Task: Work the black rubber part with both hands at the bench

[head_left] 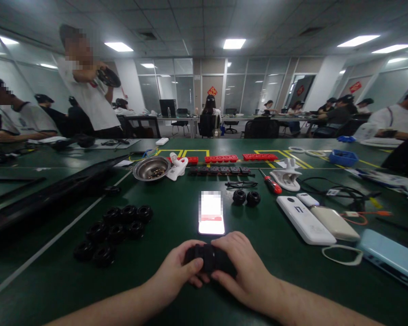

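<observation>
In the head view, a dark, blocky black part (209,257) is held over the near middle of the table. My left hand (177,269) grips its left side, thumb across the front. Around its right side my right hand (245,267) is closed, covering much of it; I cannot make out its exact kind. Just beyond both hands lies a phone (211,213) with a bright screen. To the left sit several glossy black wheel-like parts (117,232) in a cluster. Two similar black wheel-like parts (246,197) are behind the phone, on its right.
A metal bowl (152,169) with small brass-coloured pieces stands beyond. Red trays (221,159) and a row of black blocks (221,171) lie farther off. Rightward are a screwdriver (272,184), white power bank (304,219), light-blue case (392,258) and cables (336,188). People sit around; one person (91,86) stands.
</observation>
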`<action>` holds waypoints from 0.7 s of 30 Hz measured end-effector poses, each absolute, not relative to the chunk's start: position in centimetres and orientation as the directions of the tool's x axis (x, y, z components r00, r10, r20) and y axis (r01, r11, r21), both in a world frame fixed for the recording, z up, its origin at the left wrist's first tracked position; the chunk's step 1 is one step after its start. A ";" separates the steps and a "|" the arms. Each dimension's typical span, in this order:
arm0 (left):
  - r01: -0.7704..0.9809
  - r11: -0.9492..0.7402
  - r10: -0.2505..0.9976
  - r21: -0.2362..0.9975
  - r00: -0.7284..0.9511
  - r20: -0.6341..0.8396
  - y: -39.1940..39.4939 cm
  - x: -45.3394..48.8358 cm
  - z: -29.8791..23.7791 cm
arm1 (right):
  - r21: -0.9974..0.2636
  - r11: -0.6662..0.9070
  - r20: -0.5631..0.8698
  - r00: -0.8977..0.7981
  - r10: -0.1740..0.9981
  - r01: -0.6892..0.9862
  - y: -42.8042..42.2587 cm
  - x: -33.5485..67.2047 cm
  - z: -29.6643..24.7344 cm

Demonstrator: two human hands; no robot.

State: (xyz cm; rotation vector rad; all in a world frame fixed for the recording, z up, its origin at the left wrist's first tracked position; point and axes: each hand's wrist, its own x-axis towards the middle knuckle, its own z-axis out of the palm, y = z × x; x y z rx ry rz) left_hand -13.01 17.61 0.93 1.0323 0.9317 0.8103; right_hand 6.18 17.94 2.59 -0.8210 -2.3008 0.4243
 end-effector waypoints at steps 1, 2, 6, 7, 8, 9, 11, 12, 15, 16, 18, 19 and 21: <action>-0.123 0.297 0.892 0.947 0.389 -0.229 17.6 -13.0 0.9 | -0.519 0.722 0.453 -0.568 0.687 0.458 18.0 6.2 2.6; -0.127 0.286 0.894 0.950 0.392 -0.216 17.6 -13.0 0.9 | -0.553 0.687 0.429 -0.547 0.719 0.471 18.1 6.2 2.5; -0.117 0.267 0.893 0.957 0.404 -0.199 17.4 -13.0 1.1 | -0.600 0.599 0.314 -0.532 0.786 0.530 18.4 5.9 2.1; -0.110 0.267 0.891 0.957 0.407 -0.201 17.4 -13.0 1.1 | -0.584 0.605 0.310 -0.541 0.782 0.541 18.4 5.9 2.0; -0.104 0.271 0.887 0.957 0.412 -0.207 17.4 -13.0 1.0 | -0.562 0.626 0.326 -0.551 0.768 0.540 18.3 5.9 2.0; -0.099 0.282 0.882 0.954 0.419 -0.217 17.4 -13.1 1.0 | -0.535 0.662 0.363 -0.565 0.741 0.525 18.2 5.9 2.1; -0.107 0.312 0.873 0.944 0.425 -0.240 17.5 -13.1 1.0 | -0.476 0.745 0.453 -0.596 0.663 0.468 18.1 6.0 2.2; -0.115 0.325 0.871 0.939 0.423 -0.250 17.5 -13.1 1.0 | -0.456 0.773 0.483 -0.606 0.632 0.442 18.0 6.1 2.3; -0.138 0.323 0.883 0.936 0.400 -0.246 17.5 -13.1 1.1 | -0.490 0.755 0.476 -0.592 0.650 0.435 18.0 6.2 2.6; -0.141 0.316 0.889 0.938 0.390 -0.241 17.5 -13.1 1.1 | -0.528 0.721 0.452 -0.570 0.686 0.449 18.1 6.2 2.5; -0.139 0.304 0.895 0.942 0.381 -0.233 17.4 -13.0 1.2 | -0.597 0.654 0.405 -0.528 0.746 0.465 18.2 6.2 2.4; -0.135 0.298 0.896 0.945 0.382 -0.228 17.3 -13.0 1.2 | -0.620 0.631 0.387 -0.518 0.763 0.466 18.3 6.2 2.3; -0.114 0.287 0.890 0.951 0.398 -0.221 17.2 -13.1 1.2 | -0.637 0.611 0.355 -0.525 0.773 0.470 18.4 6.2 2.0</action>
